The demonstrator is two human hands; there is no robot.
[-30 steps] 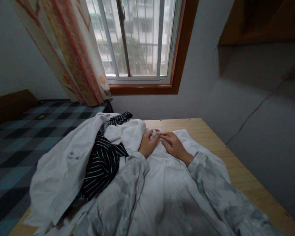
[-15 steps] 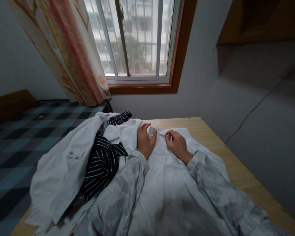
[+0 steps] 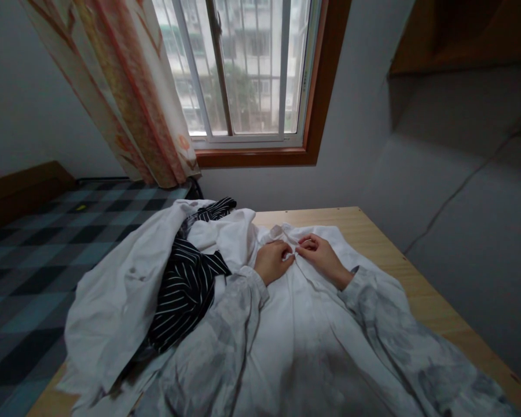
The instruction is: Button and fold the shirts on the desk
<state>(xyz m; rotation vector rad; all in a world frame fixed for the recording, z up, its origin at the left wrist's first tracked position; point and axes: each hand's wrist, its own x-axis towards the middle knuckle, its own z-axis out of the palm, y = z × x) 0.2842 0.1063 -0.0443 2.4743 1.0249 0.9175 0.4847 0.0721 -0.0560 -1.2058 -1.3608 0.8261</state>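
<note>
A white shirt [image 3: 282, 330] lies spread on the wooden table, its collar end toward the window and a front seam running down the middle. Just below the collar, my left hand [image 3: 272, 262] is closed in a pinch on the shirt's front edge. My right hand [image 3: 323, 259] pinches the same edge from the other side, thumb and index finger together. The fingertips of both hands nearly meet; any button between them is too small to make out. Grey-and-white patterned sleeves cover both my forearms.
Left of the shirt is a heap of white cloth [image 3: 117, 301] and black cloth with white stripes [image 3: 184, 289]. The table [image 3: 429, 295] borders a bed with a checked cover [image 3: 26, 260]. A curtain [image 3: 134, 110] hangs by the window; a cable [image 3: 455, 194] runs along the right wall.
My left hand has come down from the collar and right to the front edge, its spread fingers closing on the cloth. My right hand has moved slightly down, meeting it. The view has shifted slightly.
</note>
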